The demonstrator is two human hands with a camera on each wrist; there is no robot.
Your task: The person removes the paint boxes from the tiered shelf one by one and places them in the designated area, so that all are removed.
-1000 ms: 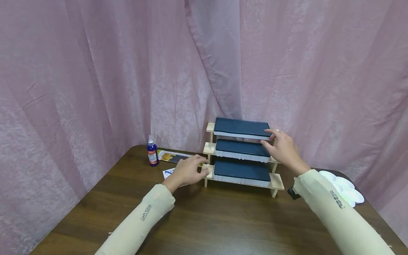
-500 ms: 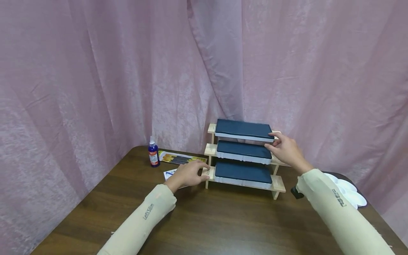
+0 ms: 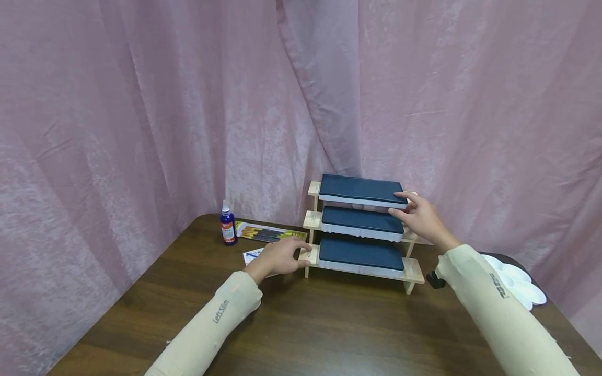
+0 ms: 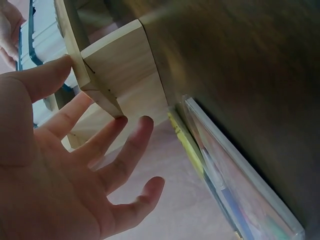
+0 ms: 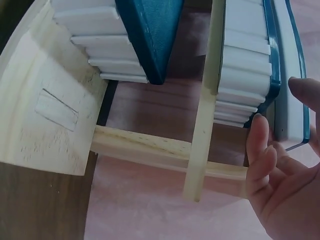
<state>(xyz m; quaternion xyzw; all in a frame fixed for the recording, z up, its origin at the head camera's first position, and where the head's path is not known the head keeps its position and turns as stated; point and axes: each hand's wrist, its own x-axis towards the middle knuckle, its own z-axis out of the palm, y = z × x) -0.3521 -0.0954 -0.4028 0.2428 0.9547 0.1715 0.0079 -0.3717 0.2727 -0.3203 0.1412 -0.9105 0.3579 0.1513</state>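
Observation:
A three-tier wooden stand [image 3: 414, 271] holds a white box with a dark blue lid on each tier: the top box [image 3: 359, 189], middle box [image 3: 362, 219] and bottom box [image 3: 359, 254]. My left hand [image 3: 281, 256] pinches the left end of the lowest shelf; in the left wrist view its thumb [image 4: 50, 77] touches one face of the board and fingertips reach the other side. With my right hand [image 3: 423, 219], I grip the right end of the top box, forefinger over its lid corner and thumb below. The right wrist view shows that box's white side [image 5: 287, 85] among the fingers.
Left of the stand are a blue spray bottle [image 3: 228, 230], a packet of paintbrushes [image 3: 268, 233] and a card [image 3: 251, 255] partly behind my left hand. White petal-shaped palettes [image 3: 524, 290] lie beyond my right forearm. A pink curtain [image 3: 188, 104] hangs behind the table.
My right hand has closed on the right end of the top box, which sits slightly further right. My left hand has settled onto the lowest shelf's end from just beside it.

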